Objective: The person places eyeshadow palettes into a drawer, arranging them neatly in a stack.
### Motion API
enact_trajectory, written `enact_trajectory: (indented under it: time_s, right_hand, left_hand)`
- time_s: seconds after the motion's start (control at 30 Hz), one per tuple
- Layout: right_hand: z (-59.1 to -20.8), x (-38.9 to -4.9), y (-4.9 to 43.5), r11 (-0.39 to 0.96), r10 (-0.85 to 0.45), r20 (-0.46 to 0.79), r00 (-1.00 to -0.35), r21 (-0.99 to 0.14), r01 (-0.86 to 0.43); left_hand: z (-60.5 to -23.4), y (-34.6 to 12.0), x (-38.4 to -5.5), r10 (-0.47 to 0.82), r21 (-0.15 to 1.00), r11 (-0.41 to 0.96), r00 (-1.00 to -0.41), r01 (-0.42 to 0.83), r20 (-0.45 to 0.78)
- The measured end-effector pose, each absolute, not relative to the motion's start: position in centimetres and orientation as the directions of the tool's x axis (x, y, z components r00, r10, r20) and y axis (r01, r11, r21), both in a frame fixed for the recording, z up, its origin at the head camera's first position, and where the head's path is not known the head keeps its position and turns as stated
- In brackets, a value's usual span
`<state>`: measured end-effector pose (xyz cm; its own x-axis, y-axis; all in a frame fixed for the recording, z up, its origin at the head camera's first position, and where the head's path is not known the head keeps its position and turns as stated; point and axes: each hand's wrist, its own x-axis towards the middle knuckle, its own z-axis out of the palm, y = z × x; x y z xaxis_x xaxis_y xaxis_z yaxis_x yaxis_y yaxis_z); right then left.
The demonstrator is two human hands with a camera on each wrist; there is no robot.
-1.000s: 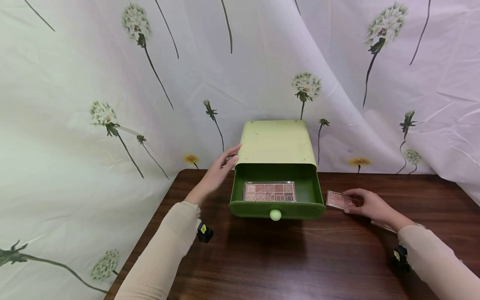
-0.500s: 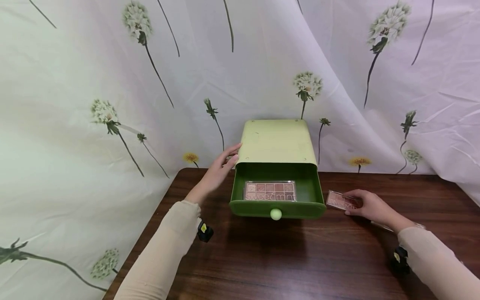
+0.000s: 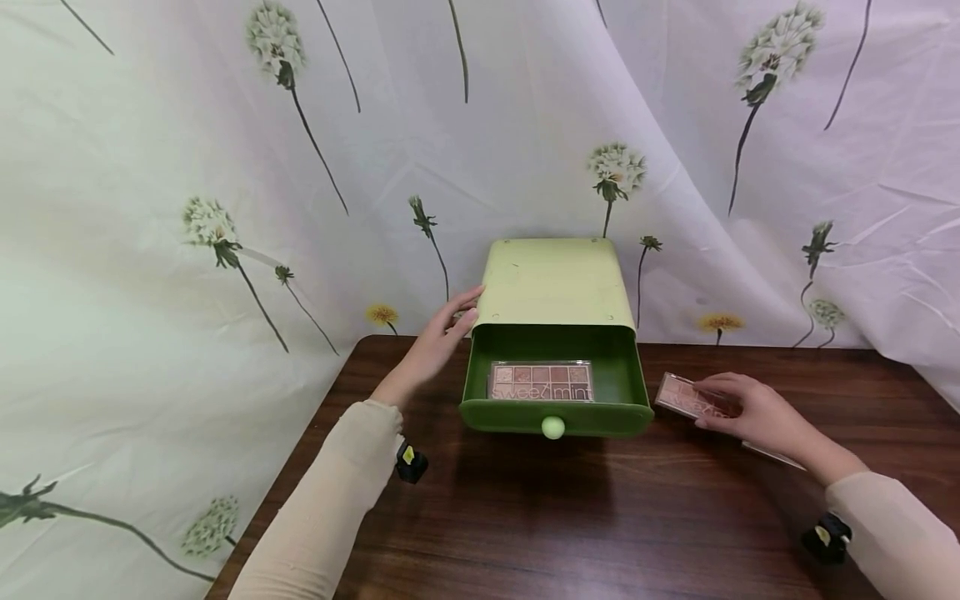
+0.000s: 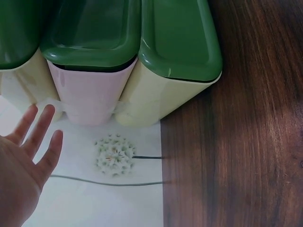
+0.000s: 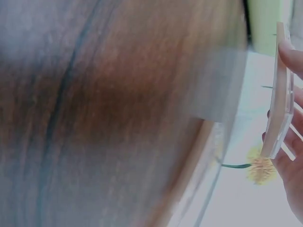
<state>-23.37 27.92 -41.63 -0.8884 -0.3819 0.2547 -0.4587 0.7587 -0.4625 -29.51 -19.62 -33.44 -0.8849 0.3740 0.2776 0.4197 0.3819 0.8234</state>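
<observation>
Pinching a palette between thumb and fingers of the right hand — tilted, just beside the pulled-out green drawer. Spotting a second palette lying inside that drawer — and resting the left hand, fingers spread, against the pale box.

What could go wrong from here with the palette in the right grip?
The held palette juts out past the right grip, so it could tilt or slip. Brought towards the open drawer, it might bump that or land on the palette inside.
</observation>
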Motion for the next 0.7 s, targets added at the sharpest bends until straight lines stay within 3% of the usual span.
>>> enact_trajectory:
  time_s: [0.27, 0.47, 0.7]
  right_hand:
    - [-39.8, -21.4, 27.6, 0.764, -0.363, 0.342, -0.867, -0.423, -0.487]
    - [-38.5, -20.2, 27.3, 0.746, -0.388, 0.447, -0.806, -0.361, -0.560]
    - [-36.4, -18.5, 26.6, 0.704, -0.400, 0.539, -0.741, -0.337, -0.625]
  left_hand:
    - [-32.5, -19.4, -28.9, 0.378, 0.840, 0.374, -0.892, 0.392, 0.248]
    - [-30.4, -18.8, -27.0, 0.384, 0.835, 0.385, -0.891, 0.394, 0.244]
    - [-30.4, -18.7, -26.9, 0.383, 0.838, 0.380, -0.891, 0.393, 0.244]
